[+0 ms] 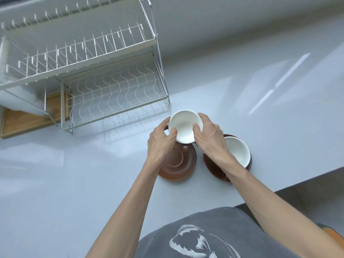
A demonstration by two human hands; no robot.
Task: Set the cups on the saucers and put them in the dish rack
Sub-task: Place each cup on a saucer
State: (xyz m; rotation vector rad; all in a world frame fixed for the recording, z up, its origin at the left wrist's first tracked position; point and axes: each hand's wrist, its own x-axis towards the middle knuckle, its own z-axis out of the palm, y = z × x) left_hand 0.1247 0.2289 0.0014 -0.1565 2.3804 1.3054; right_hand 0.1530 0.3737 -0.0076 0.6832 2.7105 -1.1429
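Both hands hold one cup (pixel 184 125), white inside and brown outside, just above the far edge of a bare brown saucer (pixel 178 164). My left hand (pixel 162 138) grips its left rim and my right hand (pixel 208 133) grips its right rim. A second cup (pixel 238 151), also white inside, stands on another brown saucer (pixel 214 164) to the right, partly hidden by my right forearm. The white wire dish rack (pixel 115 94) stands at the back left with two tiers; no cups are in it.
A wooden board (pixel 22 118) lies under the rack's left side. A white object (pixel 16 101) sits in the rack's left end. The counter edge (pixel 297 183) runs diagonally at the lower right.
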